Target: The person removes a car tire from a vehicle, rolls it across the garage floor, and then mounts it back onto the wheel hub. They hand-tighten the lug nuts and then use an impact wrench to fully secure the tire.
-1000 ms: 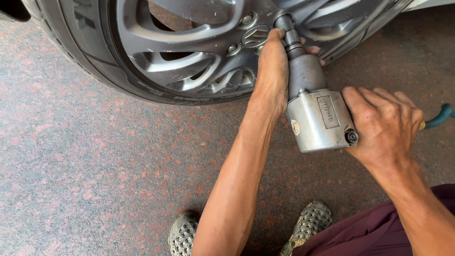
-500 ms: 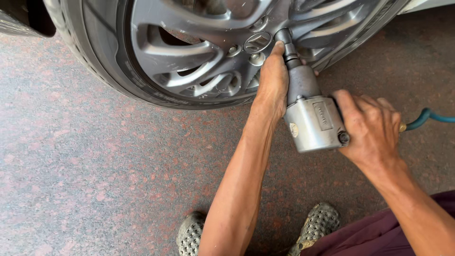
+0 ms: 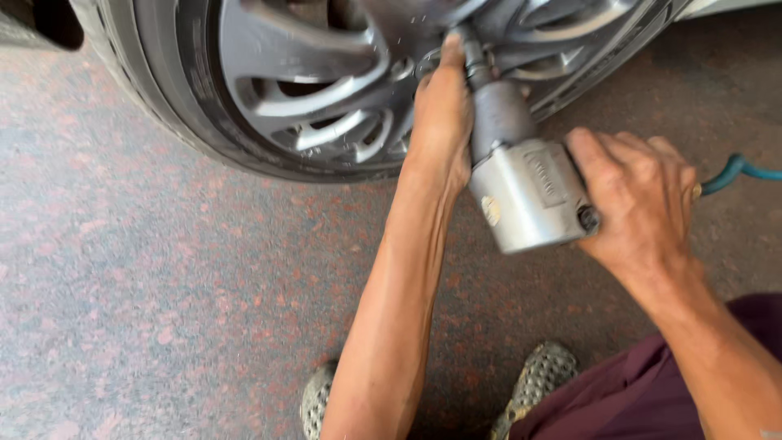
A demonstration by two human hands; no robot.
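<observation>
A grey pneumatic impact wrench points up at the hub of a silver alloy wheel with a black tyre. My right hand is wrapped around the wrench's handle at the rear. My left hand lies along the wrench's nose and dark socket, steadying it against the wheel centre. A teal air hose leaves the handle to the right.
Speckled reddish-grey stone floor stretches left and below. Two grey perforated shoes and a maroon trouser leg are at the bottom. White car bodywork edges the top right corner.
The view has drawn closer and shifted; the wheel sits a little further right. Both hands keep the same grip on the wrench, with the socket still at the hub.
</observation>
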